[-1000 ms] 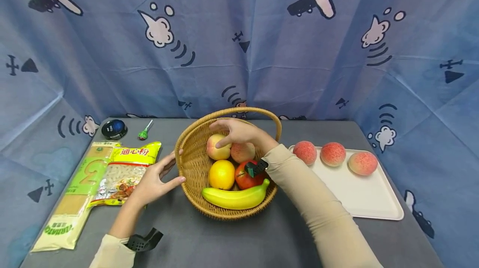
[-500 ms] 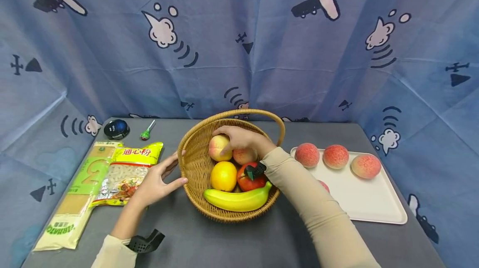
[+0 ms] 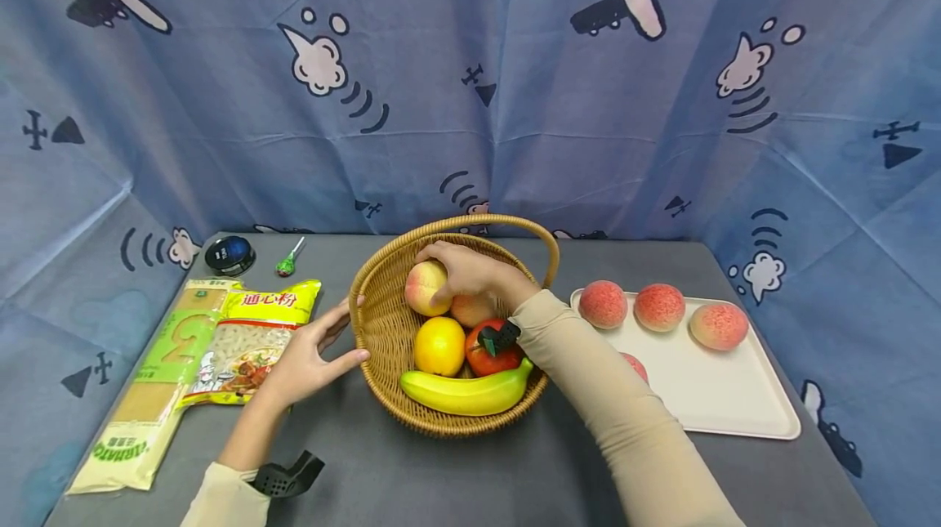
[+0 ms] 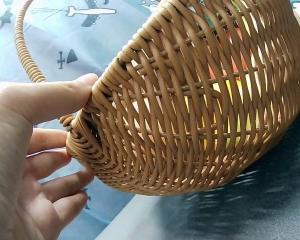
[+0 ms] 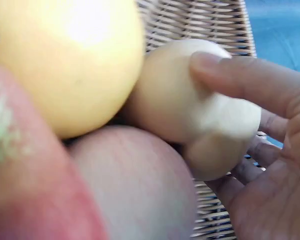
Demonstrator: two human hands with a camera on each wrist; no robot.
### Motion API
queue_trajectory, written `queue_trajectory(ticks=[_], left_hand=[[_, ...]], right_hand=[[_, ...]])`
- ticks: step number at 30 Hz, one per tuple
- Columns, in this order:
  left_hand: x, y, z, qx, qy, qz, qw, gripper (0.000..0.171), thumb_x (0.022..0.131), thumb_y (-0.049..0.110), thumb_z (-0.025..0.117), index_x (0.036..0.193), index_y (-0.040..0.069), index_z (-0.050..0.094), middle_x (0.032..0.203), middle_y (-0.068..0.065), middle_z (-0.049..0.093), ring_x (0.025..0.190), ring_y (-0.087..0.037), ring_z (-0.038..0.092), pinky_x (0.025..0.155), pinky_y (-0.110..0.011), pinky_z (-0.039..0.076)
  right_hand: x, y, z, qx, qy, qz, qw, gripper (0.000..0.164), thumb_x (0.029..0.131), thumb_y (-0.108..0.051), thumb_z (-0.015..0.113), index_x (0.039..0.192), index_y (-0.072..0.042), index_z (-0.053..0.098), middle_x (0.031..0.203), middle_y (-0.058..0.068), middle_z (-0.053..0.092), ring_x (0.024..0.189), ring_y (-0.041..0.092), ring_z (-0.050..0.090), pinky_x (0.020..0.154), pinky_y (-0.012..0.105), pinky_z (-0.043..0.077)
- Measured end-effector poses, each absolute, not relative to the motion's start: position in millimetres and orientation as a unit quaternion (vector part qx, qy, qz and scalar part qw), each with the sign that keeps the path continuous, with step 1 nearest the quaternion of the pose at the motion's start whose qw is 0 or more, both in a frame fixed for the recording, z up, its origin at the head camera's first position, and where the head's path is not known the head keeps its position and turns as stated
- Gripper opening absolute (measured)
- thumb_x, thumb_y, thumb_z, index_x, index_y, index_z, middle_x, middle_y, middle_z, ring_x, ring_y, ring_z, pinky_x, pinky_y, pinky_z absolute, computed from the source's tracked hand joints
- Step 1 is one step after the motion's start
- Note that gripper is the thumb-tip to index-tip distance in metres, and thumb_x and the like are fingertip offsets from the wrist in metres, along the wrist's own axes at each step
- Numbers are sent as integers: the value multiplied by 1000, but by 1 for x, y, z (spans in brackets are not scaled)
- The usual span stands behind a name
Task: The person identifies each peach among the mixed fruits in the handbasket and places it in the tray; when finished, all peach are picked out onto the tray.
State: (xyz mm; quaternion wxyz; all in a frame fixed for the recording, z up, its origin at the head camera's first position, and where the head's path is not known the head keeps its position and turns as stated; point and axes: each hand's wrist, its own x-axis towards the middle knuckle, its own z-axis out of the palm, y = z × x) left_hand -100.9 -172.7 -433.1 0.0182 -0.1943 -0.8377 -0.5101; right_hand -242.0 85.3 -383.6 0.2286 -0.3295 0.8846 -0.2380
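The yellow-pink peach is in the basket, toward the back. The right hand holds it, thumb on one side and fingers on the other. Another peach is just beside it. The orange is in front. The left hand pinches the basket's edge. The tray is on the tabletop.

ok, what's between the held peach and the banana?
The orange. The head view shows it in the basket, between the peach in the right hand and the banana.
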Motion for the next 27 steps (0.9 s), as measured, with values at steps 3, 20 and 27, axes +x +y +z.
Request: queue_trajectory(ticks=[3,20,27], left_hand=[[-101,-172,-433,-189,-840,-509,16,67,84,14,72,143,8,42,147,-10,43,130,-29,45,105,-13,35],[-100,-172,-431,-198,-834,-515,16,69,83,13,73,144,8,40,147,-11,42,128,-2,42,103,-8,36],[-100,-172,-431,-195,-839,-508,12,68,84,15,72,144,9,40,147,-10,42,129,-4,42,103,-8,35]], right_hand=[[-239,87,-376,-336,882,-250,216,65,76,-20,77,135,-14,49,136,8,45,112,23,51,92,35,49],[-197,113,-327,-370,849,-358,119,69,74,-30,81,134,-14,50,128,3,54,108,16,55,90,31,52],[-170,139,-313,-391,806,-434,97,75,73,-19,83,138,-13,47,133,3,52,111,16,56,90,31,54]])
